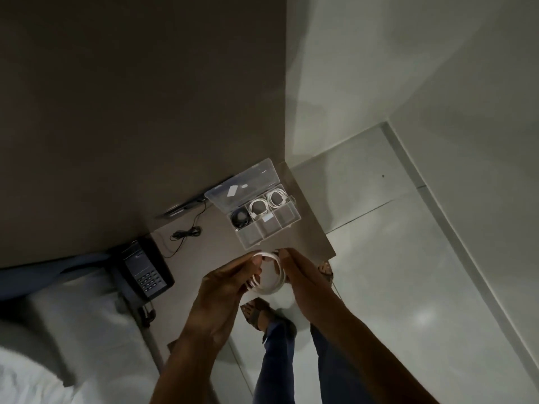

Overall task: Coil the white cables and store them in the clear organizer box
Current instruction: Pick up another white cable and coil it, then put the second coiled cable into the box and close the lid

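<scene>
Head view showed us, just below frame centre, our left hand (230, 282) and right hand (302, 277) both pinching a coiled white cable (269, 275) near the open box (264, 207), whose back compartments held two white coils.

We see a dim, soft frame; the glossy pale tiled floor (420, 319) carries a glare spot, the white bedding (43, 360) blurs, and wide-angle bending skews edges.
</scene>
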Available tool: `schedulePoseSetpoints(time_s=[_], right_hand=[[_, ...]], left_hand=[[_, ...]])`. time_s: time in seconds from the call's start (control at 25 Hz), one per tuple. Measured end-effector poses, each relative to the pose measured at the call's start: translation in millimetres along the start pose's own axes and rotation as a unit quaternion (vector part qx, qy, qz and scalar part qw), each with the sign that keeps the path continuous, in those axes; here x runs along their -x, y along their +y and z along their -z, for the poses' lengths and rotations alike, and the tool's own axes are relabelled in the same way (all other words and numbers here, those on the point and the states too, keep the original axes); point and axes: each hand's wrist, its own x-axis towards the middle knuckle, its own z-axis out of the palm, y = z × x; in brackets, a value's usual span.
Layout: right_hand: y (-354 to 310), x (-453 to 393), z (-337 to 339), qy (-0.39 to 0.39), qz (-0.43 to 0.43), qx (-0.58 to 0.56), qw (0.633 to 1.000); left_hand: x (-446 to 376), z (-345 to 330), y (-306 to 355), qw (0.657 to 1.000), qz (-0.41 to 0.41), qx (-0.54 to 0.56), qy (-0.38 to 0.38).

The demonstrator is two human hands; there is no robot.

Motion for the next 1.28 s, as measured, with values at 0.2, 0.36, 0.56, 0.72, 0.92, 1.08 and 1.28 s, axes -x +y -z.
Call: schedulePoseSetpoints(time_s=[0.2,0.36,0.56,0.72,0.92,1.08,1.28], right_hand=[[74.7,-114.7,44.0,0.041,0.087,0.177,0.98],[106.2,-186.5,68.1,0.114,0.101,0.231,0.961],[133.3,-252.2,70.5,0.177,0.147,0.29,0.929],[157.8,-275.2,66.6,0.203,0.128,0.289,0.927],[174.1,-276.5,63.5,0.205,0.036,-0.121,0.971],[179.8,-272.5,65.2,0.214,0.101,-0.055,0.97],[185.1,-271.2,83.0,0.253,0.2,0.176,0.93]], left_hand=[[-148.8,-47.8,-59.3,0.998,-0.025,-0.035,0.056],[-225.9,-66.8,-87.6,0.995,-0.053,-0.043,0.073],[-288.2,-63.0,-106.4,0.987,-0.113,-0.082,0.074],[-302.0,-59.2,-122.1,0.978,-0.158,-0.12,0.069],[-302.9,-63.9,-138.8,0.894,-0.313,-0.301,0.106],[-306.7,-71.1,-141.1,0.846,-0.367,-0.367,0.122],[-309.9,-76.3,-143.7,0.836,-0.382,-0.374,0.124]])
